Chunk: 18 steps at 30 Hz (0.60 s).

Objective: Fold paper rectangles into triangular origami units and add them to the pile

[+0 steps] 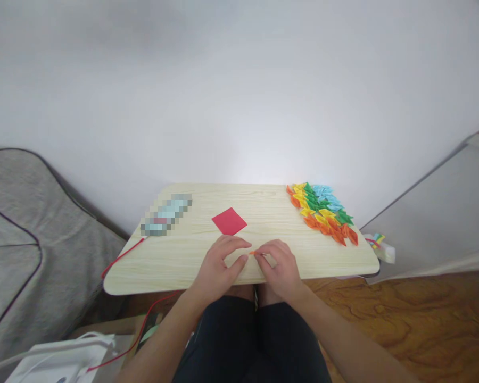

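Near the front edge of the pale wooden table (175, 266), my right hand (279, 264) pinches a small orange piece of folded paper (253, 253) between thumb and fingertips. Most of that piece is hidden by the fingers. My left hand (222, 264) is just to its left, thumb and forefinger apart, with nothing visible between them. Beyond my left hand lies a flat red square of paper (229, 221), turned cornerwise. At the back right, several folded paper pieces (321, 210) lie in rows of orange, yellow, green and light blue.
A blurred-out phone-like object (167, 214) lies at the table's left, with a red cable (123, 257) running off the edge. The white wall (239, 106) rises behind. A grey fabric-covered item (59, 239) stands to the left. A plastic bag (385, 251) hangs beyond the right edge.
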Motion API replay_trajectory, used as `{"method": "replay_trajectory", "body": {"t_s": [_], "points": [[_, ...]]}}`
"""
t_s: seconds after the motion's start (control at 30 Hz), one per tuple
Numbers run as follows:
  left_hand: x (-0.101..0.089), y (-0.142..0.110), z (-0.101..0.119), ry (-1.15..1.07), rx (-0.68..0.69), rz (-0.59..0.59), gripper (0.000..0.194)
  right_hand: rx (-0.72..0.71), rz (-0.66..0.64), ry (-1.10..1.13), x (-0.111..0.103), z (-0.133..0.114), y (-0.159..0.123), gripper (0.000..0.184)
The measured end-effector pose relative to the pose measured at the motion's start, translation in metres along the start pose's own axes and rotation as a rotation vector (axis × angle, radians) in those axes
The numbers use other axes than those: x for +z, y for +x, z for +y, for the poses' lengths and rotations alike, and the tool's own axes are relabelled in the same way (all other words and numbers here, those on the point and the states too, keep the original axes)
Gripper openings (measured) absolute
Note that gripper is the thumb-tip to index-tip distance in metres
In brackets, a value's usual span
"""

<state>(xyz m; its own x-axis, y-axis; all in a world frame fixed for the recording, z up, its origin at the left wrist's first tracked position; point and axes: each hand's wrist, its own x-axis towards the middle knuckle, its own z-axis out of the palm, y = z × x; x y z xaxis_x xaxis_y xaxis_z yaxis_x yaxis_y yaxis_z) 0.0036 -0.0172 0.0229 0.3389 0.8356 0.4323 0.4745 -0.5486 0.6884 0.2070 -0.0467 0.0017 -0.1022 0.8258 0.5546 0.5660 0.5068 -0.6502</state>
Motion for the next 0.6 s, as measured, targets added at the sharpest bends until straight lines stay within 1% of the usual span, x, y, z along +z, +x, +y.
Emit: {"method": "replay_trajectory", "body": {"t_s": [0.03, 0.1, 0.2, 0.27, 0.4, 0.5, 0.6], "points": [[-0.001, 0.01, 0.004, -0.024, 0.03, -0.002, 0.02, 0.005, 0.007, 0.021, -0.004, 0.0, 0.013, 0.009], [-0.004, 0.031, 0.01, -0.058, 0.079, 0.008, 0.013, 0.01, 0.018, 0.057, -0.011, -0.001, 0.038, 0.008], [-0.013, 0.064, 0.015, -0.083, 0.127, 0.038, 0.008, 0.015, 0.028, 0.099, -0.023, -0.005, 0.075, 0.009], [-0.021, 0.088, 0.017, -0.101, 0.136, 0.061, 0.007, 0.016, 0.024, 0.124, -0.03, -0.006, 0.098, 0.008], [-0.04, 0.136, 0.024, -0.232, 0.121, 0.104, 0.006, 0.069, 0.006, 0.226, -0.044, -0.004, 0.143, 0.005], [-0.053, 0.168, 0.027, -0.305, 0.158, 0.105, 0.006, 0.057, 0.002, 0.264, -0.055, 0.0, 0.173, 0.005], [-0.062, 0.191, 0.025, -0.345, 0.179, 0.074, 0.007, 0.044, -0.01, 0.283, -0.061, 0.0, 0.197, 0.004]]}}
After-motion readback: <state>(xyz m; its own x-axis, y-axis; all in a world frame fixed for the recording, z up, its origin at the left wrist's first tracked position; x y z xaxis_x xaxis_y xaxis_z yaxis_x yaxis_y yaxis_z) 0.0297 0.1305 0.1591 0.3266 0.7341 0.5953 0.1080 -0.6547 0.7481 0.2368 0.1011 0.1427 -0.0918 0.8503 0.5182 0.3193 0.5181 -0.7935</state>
